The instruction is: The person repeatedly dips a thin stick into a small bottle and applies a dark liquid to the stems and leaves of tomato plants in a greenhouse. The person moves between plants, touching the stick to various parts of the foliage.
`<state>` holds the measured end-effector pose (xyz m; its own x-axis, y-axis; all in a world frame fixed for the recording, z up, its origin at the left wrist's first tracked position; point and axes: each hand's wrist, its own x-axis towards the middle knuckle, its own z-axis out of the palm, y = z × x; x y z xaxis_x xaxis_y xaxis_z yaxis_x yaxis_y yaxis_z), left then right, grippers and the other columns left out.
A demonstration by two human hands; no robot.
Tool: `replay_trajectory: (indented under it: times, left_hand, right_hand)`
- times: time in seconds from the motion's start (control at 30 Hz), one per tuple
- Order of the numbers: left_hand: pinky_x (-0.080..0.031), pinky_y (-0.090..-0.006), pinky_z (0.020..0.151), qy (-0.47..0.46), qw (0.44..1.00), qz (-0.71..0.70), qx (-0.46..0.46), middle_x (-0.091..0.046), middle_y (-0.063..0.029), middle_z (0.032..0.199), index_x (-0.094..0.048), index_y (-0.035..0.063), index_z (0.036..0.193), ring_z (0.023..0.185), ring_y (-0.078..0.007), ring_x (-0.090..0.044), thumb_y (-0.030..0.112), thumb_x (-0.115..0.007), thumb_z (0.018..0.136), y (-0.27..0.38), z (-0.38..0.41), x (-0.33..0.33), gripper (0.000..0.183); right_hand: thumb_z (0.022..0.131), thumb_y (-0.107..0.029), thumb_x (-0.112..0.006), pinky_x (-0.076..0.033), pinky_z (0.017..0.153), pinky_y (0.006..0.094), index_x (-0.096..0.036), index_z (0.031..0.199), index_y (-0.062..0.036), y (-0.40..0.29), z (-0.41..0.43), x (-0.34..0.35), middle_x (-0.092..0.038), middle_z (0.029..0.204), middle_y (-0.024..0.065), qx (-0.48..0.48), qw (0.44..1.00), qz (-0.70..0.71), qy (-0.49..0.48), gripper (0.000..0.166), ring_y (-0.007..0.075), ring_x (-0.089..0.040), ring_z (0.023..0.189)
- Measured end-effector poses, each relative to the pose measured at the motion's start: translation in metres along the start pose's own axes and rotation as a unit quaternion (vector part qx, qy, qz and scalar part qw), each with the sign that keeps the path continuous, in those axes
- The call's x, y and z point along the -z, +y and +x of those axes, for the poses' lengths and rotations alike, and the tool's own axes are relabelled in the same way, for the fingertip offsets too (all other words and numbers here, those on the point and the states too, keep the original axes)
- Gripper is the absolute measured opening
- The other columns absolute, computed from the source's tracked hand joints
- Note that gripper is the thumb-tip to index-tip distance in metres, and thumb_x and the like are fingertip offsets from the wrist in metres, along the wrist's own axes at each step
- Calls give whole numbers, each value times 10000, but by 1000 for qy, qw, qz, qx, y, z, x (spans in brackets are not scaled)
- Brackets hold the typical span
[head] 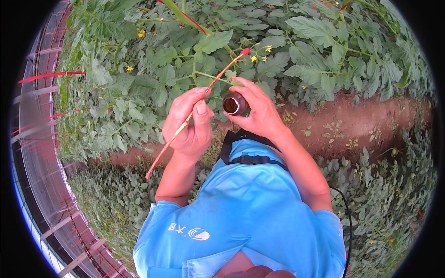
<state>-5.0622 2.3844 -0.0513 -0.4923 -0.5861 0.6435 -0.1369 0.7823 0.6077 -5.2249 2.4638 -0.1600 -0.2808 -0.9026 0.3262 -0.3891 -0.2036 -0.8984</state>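
My left hand [187, 121] pinches a thin stick [180, 128] between thumb and fingers. The stick slants up to the right and ends in a bright red tip [246, 51]. That tip is close to several yellow tomato flowers [253, 58] on a leafy plant [215, 41]; whether it touches them I cannot tell. In my right hand [259, 107] is a small dark brown bottle [240, 99], gripped round its side by thumb and fingers. Its uncapped mouth faces up towards me, and what it holds is hard to make out.
Tomato plants [313, 52] stand thickly ahead, some stems tied with red string [194, 22]. A strip of bare soil [354, 121] runs across, with another plant row [375, 208] behind me. Greenhouse framing [59, 226] curves along the left. A black cable [347, 215] hangs by my right side.
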Motion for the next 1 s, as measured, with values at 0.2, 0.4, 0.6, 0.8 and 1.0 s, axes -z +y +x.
replay_trajectory:
  times: [0.2,0.4,0.6,0.8,1.0]
  left_hand:
    - [-608,-328,686,-38,998,37,31,-795,-150,1042,-755,-4,1165,817,-222,-769,33,-777,1022,-34,16,-33,150]
    - [-608,-330,688,-79,995,53,4,-793,-146,1035,-761,-10,1139,807,-233,-768,46,-792,1013,-42,24,-41,141]
    - [-545,-273,597,-83,994,70,-3,-774,-108,973,-775,-6,1170,657,-122,-678,67,-739,1066,-47,22,-45,132]
    - [-575,-291,659,-89,992,93,-13,-778,-111,976,-775,1,1171,737,-155,-716,95,-743,1068,-45,19,-39,142]
    - [-568,-294,643,-91,990,106,-19,-775,-104,960,-774,4,1164,727,-152,-715,86,-735,1072,-41,19,-36,129]
  right_hand:
    - [765,-214,-948,-566,1101,489,-656,1361,-75,6,-13,-8,-607,1544,182,-8,999,-25,21,679,410,-651,1327]
    - [765,-224,-943,-554,1121,498,-658,1368,-79,5,-19,-16,-607,1540,204,-23,999,-36,29,683,420,-639,1347]
    - [766,-224,-938,-556,1120,500,-659,1367,-86,3,-18,-18,-605,1541,210,-28,999,-36,23,677,426,-635,1355]
    - [761,-227,-939,-558,1115,502,-658,1364,-89,3,-18,-17,-603,1543,211,-34,998,-40,17,680,426,-639,1347]
    - [760,-231,-940,-561,1109,501,-657,1364,-89,4,-19,-16,-598,1545,214,-28,999,-42,20,682,425,-641,1344]
